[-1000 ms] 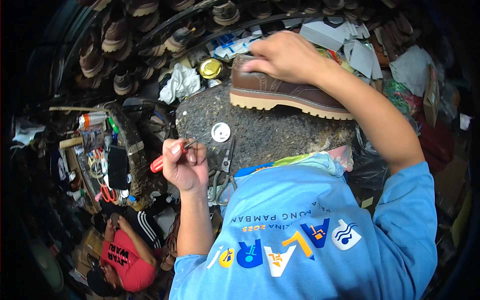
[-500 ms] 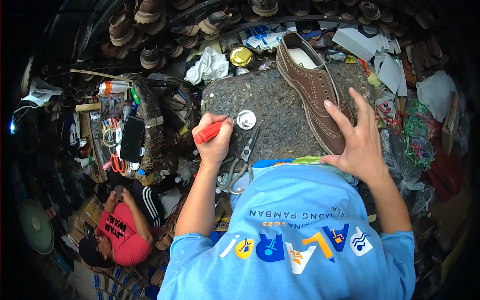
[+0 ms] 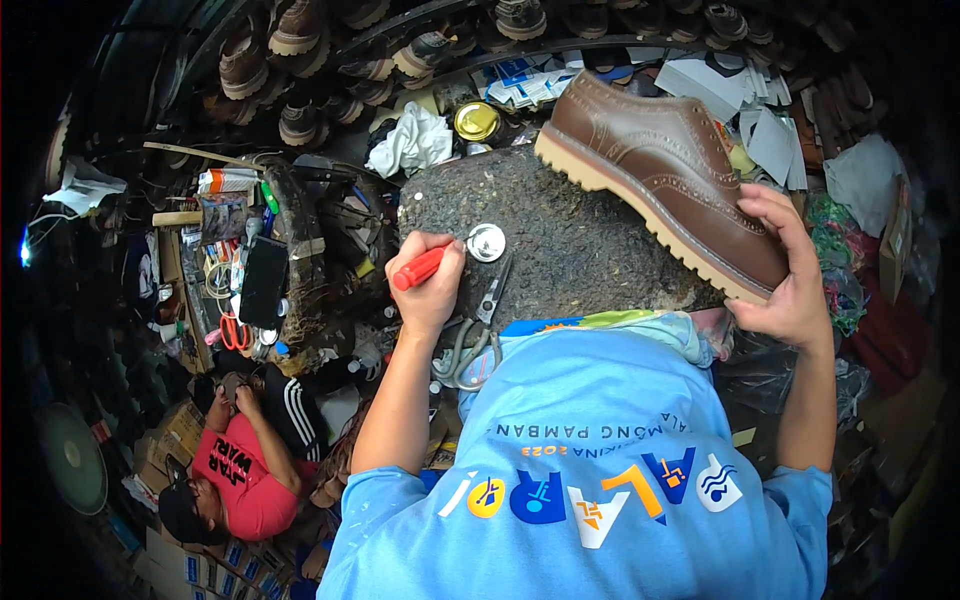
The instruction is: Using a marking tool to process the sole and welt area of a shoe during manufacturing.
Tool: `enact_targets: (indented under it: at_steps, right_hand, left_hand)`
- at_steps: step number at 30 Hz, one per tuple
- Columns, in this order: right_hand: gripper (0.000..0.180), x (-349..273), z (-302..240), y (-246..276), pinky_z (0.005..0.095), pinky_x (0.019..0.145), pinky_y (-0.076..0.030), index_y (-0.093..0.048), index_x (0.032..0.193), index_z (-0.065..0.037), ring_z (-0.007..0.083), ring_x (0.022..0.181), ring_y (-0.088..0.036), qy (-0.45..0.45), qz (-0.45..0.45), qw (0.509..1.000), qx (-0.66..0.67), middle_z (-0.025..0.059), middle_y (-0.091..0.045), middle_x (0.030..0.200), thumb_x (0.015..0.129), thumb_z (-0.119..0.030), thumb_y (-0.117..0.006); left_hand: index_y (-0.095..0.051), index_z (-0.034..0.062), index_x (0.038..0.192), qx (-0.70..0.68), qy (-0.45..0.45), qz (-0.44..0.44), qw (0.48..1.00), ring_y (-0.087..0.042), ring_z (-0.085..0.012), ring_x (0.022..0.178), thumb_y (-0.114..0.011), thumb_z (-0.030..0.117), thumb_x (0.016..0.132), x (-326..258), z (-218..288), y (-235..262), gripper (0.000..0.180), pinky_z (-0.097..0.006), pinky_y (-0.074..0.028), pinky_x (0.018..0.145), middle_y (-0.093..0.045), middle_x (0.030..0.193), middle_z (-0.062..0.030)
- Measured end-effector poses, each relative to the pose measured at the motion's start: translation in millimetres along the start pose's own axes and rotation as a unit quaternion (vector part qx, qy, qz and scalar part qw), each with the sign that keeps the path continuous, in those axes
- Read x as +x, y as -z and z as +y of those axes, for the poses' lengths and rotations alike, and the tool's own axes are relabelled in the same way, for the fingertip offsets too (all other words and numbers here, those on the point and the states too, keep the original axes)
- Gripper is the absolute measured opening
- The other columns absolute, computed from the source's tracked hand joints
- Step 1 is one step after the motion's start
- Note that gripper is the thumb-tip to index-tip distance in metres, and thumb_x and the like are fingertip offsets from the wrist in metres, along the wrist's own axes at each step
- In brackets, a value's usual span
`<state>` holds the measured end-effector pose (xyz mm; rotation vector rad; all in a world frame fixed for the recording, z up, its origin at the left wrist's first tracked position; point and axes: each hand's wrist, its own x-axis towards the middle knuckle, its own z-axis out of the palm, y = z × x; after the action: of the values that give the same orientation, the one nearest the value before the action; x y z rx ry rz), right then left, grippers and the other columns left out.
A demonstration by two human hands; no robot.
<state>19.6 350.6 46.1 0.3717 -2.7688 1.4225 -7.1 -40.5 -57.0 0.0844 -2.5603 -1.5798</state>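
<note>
My left hand (image 3: 432, 290) is closed round a red-handled tool (image 3: 416, 270). Its working end is hidden by my fingers, beside a small round tin (image 3: 487, 242) with something white and shiny in it. Just below the tin lie metal shears (image 3: 482, 325) with grey handles, partly over the block's near edge. At the right, my right hand (image 3: 795, 265) grips a brown leather brogue shoe (image 3: 665, 160) by its toe, thumb at the sole and fingers over the upper. The shoe is tilted, its tan ridged sole edge facing me and its heel pointing to the far left.
A rough dark block (image 3: 560, 250) lies under the work. Beyond it are a white crumpled cloth (image 3: 408, 138), a gold-lidded can (image 3: 477, 121) and rows of shoes (image 3: 425, 50). Leftward are a phone (image 3: 263, 280) and orange-handled scissors (image 3: 235, 332). A person in red (image 3: 245, 480) sits lower left.
My right hand has closed on the shoe's toe and turned the shoe on its side, shifting it right, so the sole edge shows. My left hand stays by the tin.
</note>
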Motion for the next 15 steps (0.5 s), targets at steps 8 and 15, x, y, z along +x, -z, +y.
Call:
enact_targets:
  at_steps: [8,15]
  right_hand:
    - [0.047,-5,12,-4,0.0382,0.09,-0.049,-0.062,0.106,-0.008,0.0348,0.109,-0.06,-0.02,0.03,0.994,-0.103,0.0191,-0.055,0.128,0.058,-0.006,-0.062]
    - [0.04,-7,19,-17,0.0392,0.084,-0.05,-0.067,0.092,-0.009,0.033,0.105,-0.061,0.006,0.086,0.987,-0.138,0.0153,-0.06,0.123,0.056,-0.019,-0.083]
  left_hand:
    - [-0.057,-0.0005,0.086,-0.364,0.011,0.028,0.931,-0.05,-0.0114,0.052,-0.065,0.004,0.077,7,52,-6,0.012,-0.025,-0.045,0.054,-0.058,0.073,-0.01]
    - [-0.056,0.0037,0.088,-0.5,0.056,-0.159,0.849,-0.038,-0.0128,0.056,-0.057,0.009,0.078,20,115,-74,0.011,-0.028,-0.034,0.05,-0.047,0.066,-0.0052]
